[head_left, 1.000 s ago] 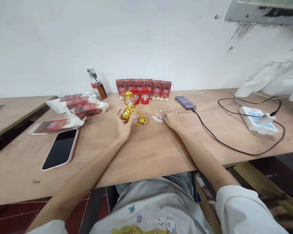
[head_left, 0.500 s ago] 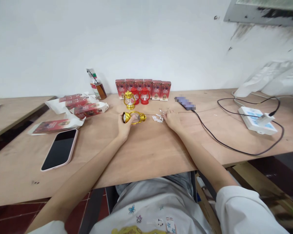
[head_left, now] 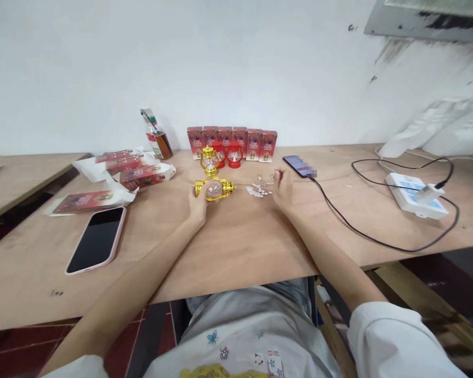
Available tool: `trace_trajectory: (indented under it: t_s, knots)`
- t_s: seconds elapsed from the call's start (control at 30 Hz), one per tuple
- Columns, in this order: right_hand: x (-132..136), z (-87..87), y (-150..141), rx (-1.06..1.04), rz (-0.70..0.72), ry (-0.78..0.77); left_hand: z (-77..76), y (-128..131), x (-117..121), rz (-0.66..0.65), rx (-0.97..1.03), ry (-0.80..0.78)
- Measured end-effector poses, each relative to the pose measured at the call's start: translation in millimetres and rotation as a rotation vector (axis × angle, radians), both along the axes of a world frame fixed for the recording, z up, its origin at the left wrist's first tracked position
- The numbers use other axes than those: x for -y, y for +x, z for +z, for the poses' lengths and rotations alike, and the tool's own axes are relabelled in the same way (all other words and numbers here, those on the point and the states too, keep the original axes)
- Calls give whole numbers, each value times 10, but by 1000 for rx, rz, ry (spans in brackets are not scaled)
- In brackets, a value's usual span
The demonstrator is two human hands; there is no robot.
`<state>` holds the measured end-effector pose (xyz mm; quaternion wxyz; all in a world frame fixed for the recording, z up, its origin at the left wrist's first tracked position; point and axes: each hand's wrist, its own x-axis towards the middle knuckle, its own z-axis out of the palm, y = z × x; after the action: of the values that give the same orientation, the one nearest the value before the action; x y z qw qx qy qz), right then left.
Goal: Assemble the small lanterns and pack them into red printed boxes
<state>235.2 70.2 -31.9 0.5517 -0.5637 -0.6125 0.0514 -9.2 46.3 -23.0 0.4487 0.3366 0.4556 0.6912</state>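
A small gold lantern (head_left: 216, 189) lies on its side in my left hand (head_left: 199, 203), its base toward the left and its top toward the right. My fingers wrap round the base end. My right hand (head_left: 283, 190) is closed beside several small white discs (head_left: 256, 191) on the table; whatever is between its fingers is too small to make out. Thin wire-like bits (head_left: 267, 181) lie just left of those fingers. Behind the held lantern stand another gold lantern (head_left: 209, 161) and two red lanterns (head_left: 235, 155).
Several red boxes (head_left: 254, 144) stand against the wall. To the left are wrapped red boxes (head_left: 142, 177), a bottle (head_left: 160, 142) and a pink-edged phone (head_left: 98, 240). At right, a cabled phone (head_left: 297, 165) lies near a white power strip (head_left: 415, 195).
My left hand has turned the lantern so its base no longer faces me. My right hand has shifted slightly right, off the discs, and its fingers have curled in.
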Motion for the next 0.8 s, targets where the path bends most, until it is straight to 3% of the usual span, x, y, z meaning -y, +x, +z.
trace_trajectory:
  t_s: [0.13, 0.23, 0.3, 0.43, 0.8]
  knots:
    - [72, -31, -223, -235, 328, -11, 18, -7, 1, -2, 38, -17]
    - [124, -89, -447, -561, 626, -157, 14, -11, -2, -11, 58, -34]
    - [166, -116, -563, -734, 726, -267, 4, -9, -1, -30, 59, -33]
    - [231, -110, -651, -864, 759, -358, -21, 9, 16, -97, 44, -32]
    - [274, -85, -644, -824, 801, -319, -16, 37, 60, -181, 49, -46]
